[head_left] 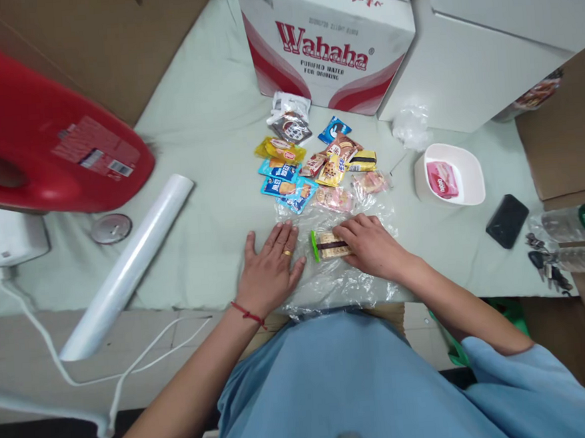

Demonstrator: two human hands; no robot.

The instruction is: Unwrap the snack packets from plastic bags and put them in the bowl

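Note:
My left hand lies flat with fingers spread, at the left edge of a crumpled clear plastic sheet. On that sheet is a wrapped wafer-like snack with a dark middle stripe and a green end. The fingers of my right hand are closed over its right end. Just beyond the hands is a pile of small snack packets: blue packets, a yellow packet, a brown-and-yellow packet, pink clear-wrapped pieces and a dark packet.
A Wahaha carton stands behind the packets. To the left are a film roll, a red jug and a round lid. A white tub holding a pink packet, a black block and keys are at right.

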